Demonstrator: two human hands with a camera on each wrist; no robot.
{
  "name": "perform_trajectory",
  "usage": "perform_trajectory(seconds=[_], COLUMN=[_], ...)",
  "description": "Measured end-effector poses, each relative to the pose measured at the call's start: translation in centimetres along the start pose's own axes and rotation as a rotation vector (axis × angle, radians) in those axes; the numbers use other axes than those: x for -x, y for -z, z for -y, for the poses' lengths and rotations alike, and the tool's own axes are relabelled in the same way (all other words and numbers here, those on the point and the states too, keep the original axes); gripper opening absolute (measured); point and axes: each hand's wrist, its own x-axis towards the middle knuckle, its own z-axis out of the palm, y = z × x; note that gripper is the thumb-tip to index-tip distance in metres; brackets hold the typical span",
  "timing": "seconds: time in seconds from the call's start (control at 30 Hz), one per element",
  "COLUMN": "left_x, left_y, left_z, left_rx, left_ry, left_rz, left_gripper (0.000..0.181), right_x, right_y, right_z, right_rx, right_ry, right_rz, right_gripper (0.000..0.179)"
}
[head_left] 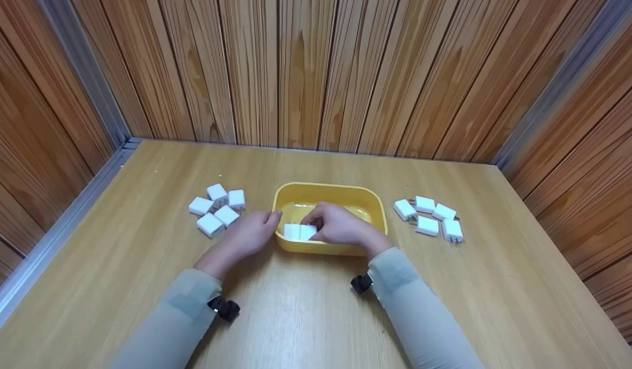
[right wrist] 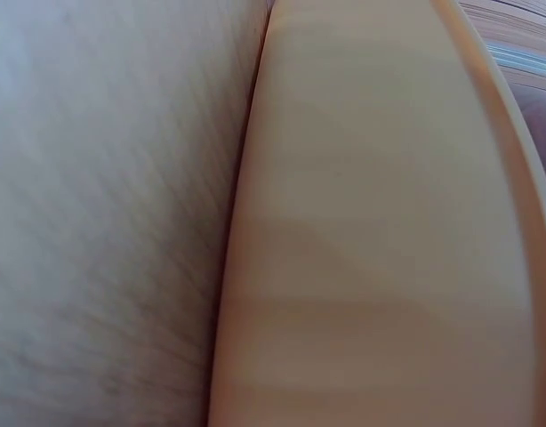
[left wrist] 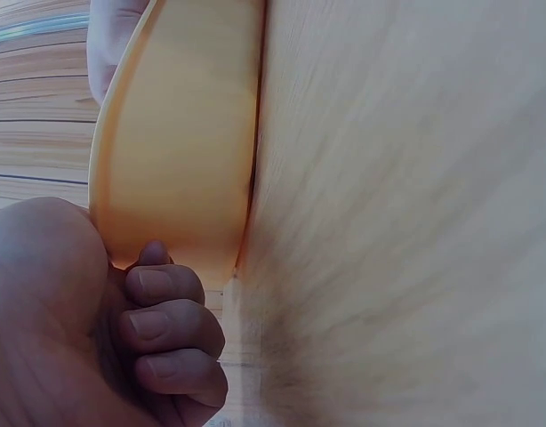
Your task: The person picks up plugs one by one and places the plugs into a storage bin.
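A yellow plastic box [head_left: 326,193] stands in the middle of the table. My left hand [head_left: 249,233] grips its left rim; in the left wrist view the fingers [left wrist: 171,325] are curled against the outer wall. Inside the box, my right hand [head_left: 341,225] pinches a white charger plug [head_left: 308,232] near the front left. Another white charger plug [head_left: 291,231] sits right beside it, to the left. The right wrist view has mostly the box's outer wall [right wrist: 371,222], which hides the right fingers there.
Several white charger plugs [head_left: 210,224] lie in a loose group left of the box. A second group of several white charger plugs [head_left: 426,226] is on the right, some with metal prongs showing. Wood-panelled walls [head_left: 295,77] enclose the table [head_left: 306,318] at the back and sides.
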Motion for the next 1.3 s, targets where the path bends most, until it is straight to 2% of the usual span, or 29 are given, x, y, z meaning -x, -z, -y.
perform_trajectory(seconds=[0.3, 0.67, 1.0, 1.3], left_x=[0.05, 0.03, -0.08, -0.18], left_y=[0.06, 0.06, -0.14, -0.17], left_z=[-0.18, -0.17, -0.15, -0.43], left_rx=[0.011, 0.021, -0.027, 0.011], left_ry=[0.03, 0.018, 0.007, 0.011], left_rz=[0.016, 0.034, -0.013, -0.019], left_gripper=[0.062, 0.064, 0.062, 0.058], right_x=[0.33, 0.52, 0.55, 0.41], right_y=[0.04, 0.19, 0.12, 0.14], right_z=[0.14, 0.28, 0.37, 0.23], right_rx=[-0.003, 0.006, 0.038, 0.059], right_ry=[-0.023, -0.074, -0.041, -0.019], right_rz=[-0.013, 0.013, 0.008, 0.005], right_gripper=[0.033, 0.032, 0.035, 0.033])
